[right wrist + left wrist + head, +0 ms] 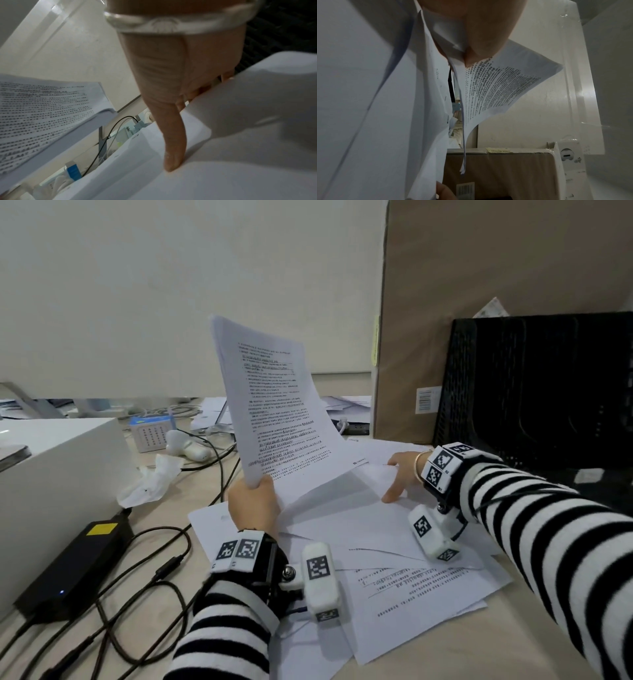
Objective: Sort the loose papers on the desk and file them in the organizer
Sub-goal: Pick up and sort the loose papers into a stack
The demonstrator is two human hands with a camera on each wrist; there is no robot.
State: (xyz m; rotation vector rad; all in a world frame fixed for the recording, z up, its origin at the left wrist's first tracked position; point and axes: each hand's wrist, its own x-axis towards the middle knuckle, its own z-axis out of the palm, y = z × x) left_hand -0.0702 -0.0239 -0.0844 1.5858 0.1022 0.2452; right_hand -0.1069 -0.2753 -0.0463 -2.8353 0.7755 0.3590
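Observation:
My left hand (255, 505) grips a stack of printed sheets (277, 405) by its lower corner and holds it upright above the desk. The left wrist view shows the thumb (479, 27) clamped on that stack (496, 83). Loose papers (394, 577) lie spread over the desk under both arms. My right hand (399, 474) rests on them with straight fingers. Its thumb (173, 142) presses on a blank sheet (240, 135), and the other fingers are partly hidden behind a raised fold. The black mesh organizer (534, 392) stands just right of that hand.
A tall cardboard box (479, 302) leans behind the organizer. On the left stand a white box (51, 474), a black power adapter (75, 563) with tangled cables (144, 587), and a crumpled tissue (150, 481). A white partition closes off the back.

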